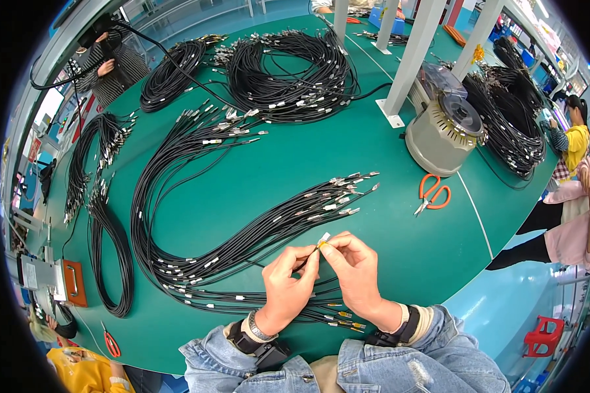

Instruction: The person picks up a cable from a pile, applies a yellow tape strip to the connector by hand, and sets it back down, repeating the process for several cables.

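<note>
Between the two sets of fingertips, I make out a black cable end (316,249) with a white tip (326,236). The left hand (287,288) is closed to a narrow pinch on the cable; the right hand (356,272) pinches near the tip, thumb to forefinger. I judge the step in hand as fine fingertip work on that one end; the next move seems to call for a steady left hold and small right-hand adjustments. Just below the hands lie yellow-tipped cable ends (345,314); beyond the left hand curves a long cable bundle (242,252); beyond the right, orange-handled scissors (430,204) lie near a round grey machine (432,145).
</note>
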`<state>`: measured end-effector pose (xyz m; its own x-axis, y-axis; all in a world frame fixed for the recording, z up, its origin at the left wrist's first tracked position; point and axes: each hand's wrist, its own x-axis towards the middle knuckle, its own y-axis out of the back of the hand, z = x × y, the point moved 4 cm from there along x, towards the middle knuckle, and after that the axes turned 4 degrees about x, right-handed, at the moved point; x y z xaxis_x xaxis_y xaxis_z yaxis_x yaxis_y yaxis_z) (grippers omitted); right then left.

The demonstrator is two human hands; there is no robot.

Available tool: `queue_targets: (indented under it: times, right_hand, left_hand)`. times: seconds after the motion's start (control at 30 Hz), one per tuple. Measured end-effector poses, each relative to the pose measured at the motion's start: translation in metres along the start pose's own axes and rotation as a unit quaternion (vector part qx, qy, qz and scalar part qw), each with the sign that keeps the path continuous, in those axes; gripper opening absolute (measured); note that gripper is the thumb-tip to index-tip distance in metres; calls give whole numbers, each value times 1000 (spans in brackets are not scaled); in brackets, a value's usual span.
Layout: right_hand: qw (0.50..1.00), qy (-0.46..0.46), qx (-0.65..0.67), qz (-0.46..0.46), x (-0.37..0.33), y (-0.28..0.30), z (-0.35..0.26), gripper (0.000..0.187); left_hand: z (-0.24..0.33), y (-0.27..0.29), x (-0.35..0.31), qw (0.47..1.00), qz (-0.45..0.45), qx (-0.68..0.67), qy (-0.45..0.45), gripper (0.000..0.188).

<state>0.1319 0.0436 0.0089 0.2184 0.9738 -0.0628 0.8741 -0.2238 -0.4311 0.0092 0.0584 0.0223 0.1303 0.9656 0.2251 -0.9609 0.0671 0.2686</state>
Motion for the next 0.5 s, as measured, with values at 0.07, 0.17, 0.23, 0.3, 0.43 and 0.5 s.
queue_targets:
  times: [0.07,0.17,0.23,0.3,0.43,0.5]
  right_hand:
    - [1000,-2,0,2,0,0,0,3]
    - [1000,-3,-2,4,0,0,1,3]
    - [1000,-3,1,5,0,0,1,3]
    - [1000,-5,5,8,-1,0,2,3]
    - [1000,0,-7,10,-1,0,3,2]
    - [1000,0,-6,12,-1,0,3,2]
  left_hand:
    - [0,0,0,1000,-1,5,-4,8]
    - [0,0,0,1000,-2,17,-14,8]
    - [0,0,0,999,3,26,-25,9]
    - [-1,-1,-1,999,5,30,-32,9]
    - [1,-3,-2,995,27,73,-69,12]
    - [3,-3,-3,988,53,100,-102,18]
